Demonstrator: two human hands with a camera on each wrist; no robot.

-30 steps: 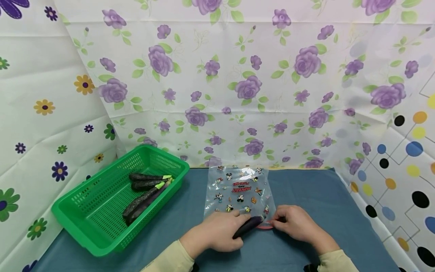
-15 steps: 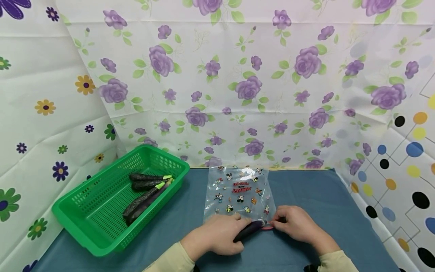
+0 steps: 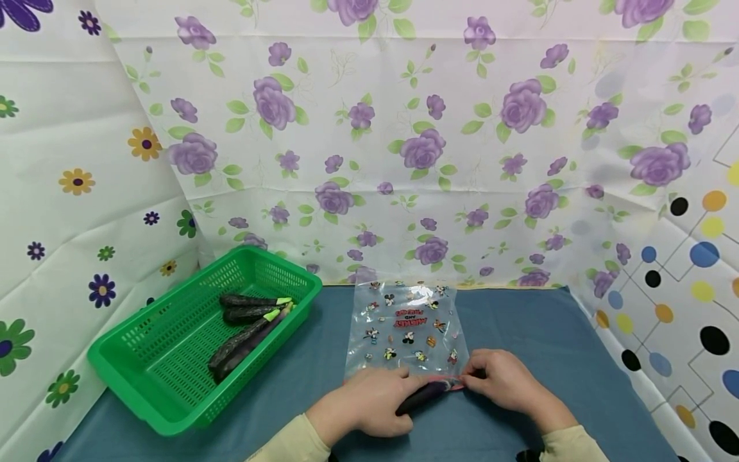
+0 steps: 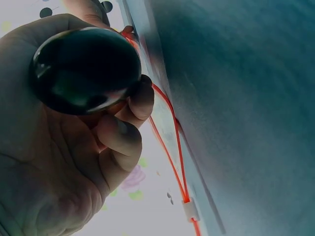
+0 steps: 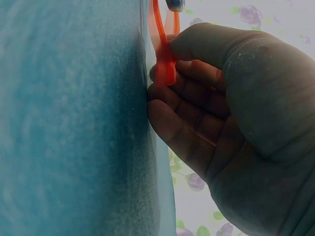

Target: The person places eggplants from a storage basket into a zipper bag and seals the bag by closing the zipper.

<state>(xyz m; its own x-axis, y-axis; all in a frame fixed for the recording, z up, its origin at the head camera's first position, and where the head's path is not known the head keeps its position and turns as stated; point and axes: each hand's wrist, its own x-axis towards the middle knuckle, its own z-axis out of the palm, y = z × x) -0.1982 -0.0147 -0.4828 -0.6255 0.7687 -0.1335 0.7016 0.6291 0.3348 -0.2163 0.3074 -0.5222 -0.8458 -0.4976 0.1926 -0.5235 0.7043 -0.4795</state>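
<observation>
My left hand [image 3: 372,401] grips a dark purple eggplant [image 3: 423,398], its stem end pointing right and lying at the mouth of a clear printed zip bag [image 3: 410,337]. In the left wrist view the eggplant's round, glossy end [image 4: 86,71] faces the camera, held between thumb and curled fingers. The bag lies flat, its red-edged mouth toward me. My right hand [image 3: 508,382] pinches the red edge [image 5: 166,61] at the mouth's right corner. A white slider [image 4: 191,210] sits on the red strips. Whether the stem tip is inside the mouth is hard to tell.
On the left stands a green plastic basket [image 3: 173,410] with several more eggplants [image 3: 245,343] along its right side. Blue cloth [image 3: 519,314] covers the table. Flowered sheets [image 3: 369,154] hang behind and at the left, and a dotted sheet [image 3: 687,308] at the right.
The eggplant's stem end has dipped and shifted slightly right at the bag's mouth. More of the red edge now shows above it. The right hand has barely moved.
</observation>
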